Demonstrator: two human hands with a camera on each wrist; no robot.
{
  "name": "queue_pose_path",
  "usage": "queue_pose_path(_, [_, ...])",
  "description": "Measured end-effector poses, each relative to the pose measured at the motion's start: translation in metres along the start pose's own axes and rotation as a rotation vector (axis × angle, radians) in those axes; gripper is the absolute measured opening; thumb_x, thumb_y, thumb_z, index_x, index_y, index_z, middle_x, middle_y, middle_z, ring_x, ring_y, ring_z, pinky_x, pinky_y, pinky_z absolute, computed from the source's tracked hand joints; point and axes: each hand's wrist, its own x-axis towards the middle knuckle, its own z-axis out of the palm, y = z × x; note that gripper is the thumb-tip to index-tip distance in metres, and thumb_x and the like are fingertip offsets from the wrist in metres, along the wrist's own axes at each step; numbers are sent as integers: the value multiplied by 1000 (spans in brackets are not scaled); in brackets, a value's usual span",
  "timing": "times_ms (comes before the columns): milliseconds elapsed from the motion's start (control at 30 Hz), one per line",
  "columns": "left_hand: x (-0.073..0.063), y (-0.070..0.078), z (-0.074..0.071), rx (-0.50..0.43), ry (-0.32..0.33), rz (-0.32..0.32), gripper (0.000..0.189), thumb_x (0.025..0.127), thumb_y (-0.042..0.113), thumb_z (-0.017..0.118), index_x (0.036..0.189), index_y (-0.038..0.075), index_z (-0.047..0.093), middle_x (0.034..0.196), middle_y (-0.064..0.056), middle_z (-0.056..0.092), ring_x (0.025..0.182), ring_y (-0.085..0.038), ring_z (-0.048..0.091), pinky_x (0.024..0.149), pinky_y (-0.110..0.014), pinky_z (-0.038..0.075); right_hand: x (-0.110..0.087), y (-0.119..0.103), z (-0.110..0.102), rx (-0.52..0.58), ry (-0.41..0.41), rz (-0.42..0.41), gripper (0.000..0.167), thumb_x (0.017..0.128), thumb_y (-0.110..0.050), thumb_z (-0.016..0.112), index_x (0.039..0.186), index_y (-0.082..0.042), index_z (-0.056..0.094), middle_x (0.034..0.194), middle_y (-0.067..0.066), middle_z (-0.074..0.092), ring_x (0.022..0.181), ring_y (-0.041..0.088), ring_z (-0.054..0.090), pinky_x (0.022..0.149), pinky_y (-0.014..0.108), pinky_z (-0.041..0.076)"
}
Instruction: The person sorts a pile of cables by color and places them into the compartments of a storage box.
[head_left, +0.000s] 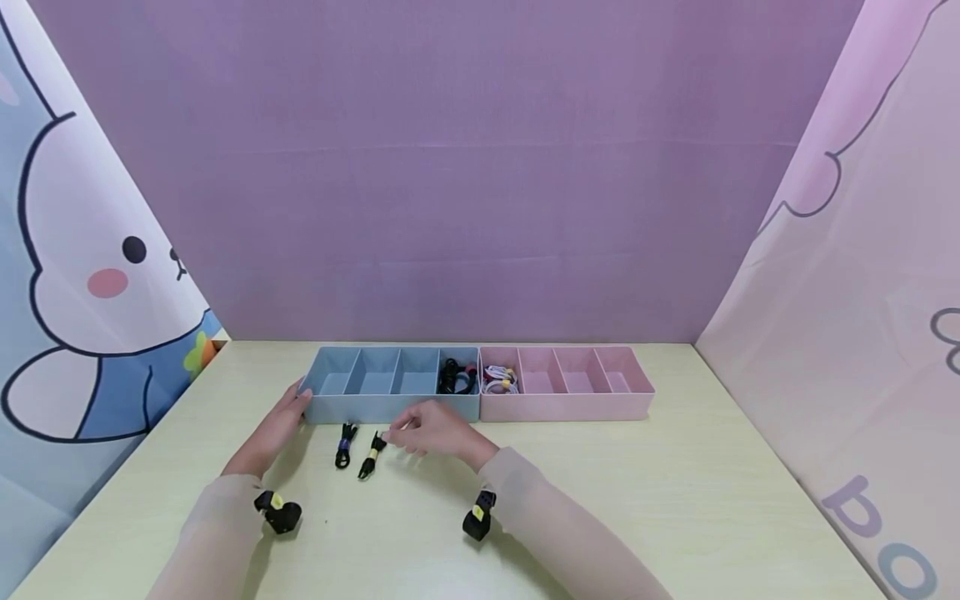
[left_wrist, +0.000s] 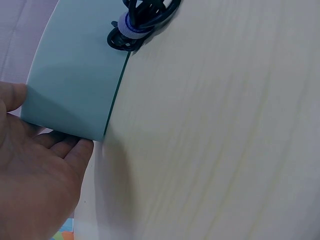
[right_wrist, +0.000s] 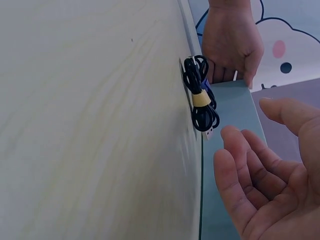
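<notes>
My left hand [head_left: 288, 410] holds the left end of a blue compartment box [head_left: 390, 408], thumb at its upper edge and fingers against the end wall [left_wrist: 65, 107]. Just right of the cables, my right hand [head_left: 431, 429] hovers with fingers loosely bent and thumb apart, nothing between them in the right wrist view. Nearest its fingertips lies a black cable with a yellow band [head_left: 372, 456], bundled, its pale plug [right_wrist: 208, 134] toward the hand. Left of that rests another bundled black cable with a blue-violet band [head_left: 344, 446], in front of the blue box.
A pink compartment box [head_left: 566, 407] abuts the blue one on the right. Black cables [head_left: 452, 377] fill the blue box's rightmost compartment; white cables [head_left: 499, 380] lie in the pink box's leftmost. A purple backdrop [head_left: 480, 183] stands behind the pale wooden table [head_left: 600, 500].
</notes>
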Motion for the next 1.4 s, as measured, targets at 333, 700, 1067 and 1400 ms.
queue_pose_path(333, [-1, 0, -1, -4, -3, 13, 71, 108, 51, 17, 159, 13, -16, 163, -24, -14, 147, -49, -8, 115, -70, 4, 2, -1, 4, -2, 6, 32, 28, 93, -35, 73, 107, -11, 74, 87, 6, 72, 73, 22, 70, 64, 33, 60])
queue_pose_path(700, [-1, 1, 0, -7, -5, 20, 71, 108, 50, 18, 159, 12, -15, 163, -24, -13, 147, -49, -8, 116, -68, 4, 6, 1, 13, -64, 29, 80, 26, 90, -39, 76, 102, -15, 75, 75, 7, 70, 65, 20, 67, 59, 29, 58])
queue_pose_path(1067, [-1, 2, -1, -2, -8, 15, 70, 109, 48, 17, 159, 12, -15, 163, -24, -14, 147, -48, -9, 115, -69, 4, 14, 2, 19, -218, 59, 52, 30, 87, -40, 78, 101, -13, 77, 73, -6, 67, 59, 12, 62, 53, 23, 48])
queue_pose_path(1400, [1, 0, -1, -11, -11, 17, 70, 109, 48, 18, 159, 10, -14, 163, -24, -14, 148, -48, -8, 116, -67, 5, 18, -2, 29, -260, 56, 75, 39, 86, -42, 79, 110, -11, 77, 86, -10, 68, 64, 7, 55, 59, 22, 48])
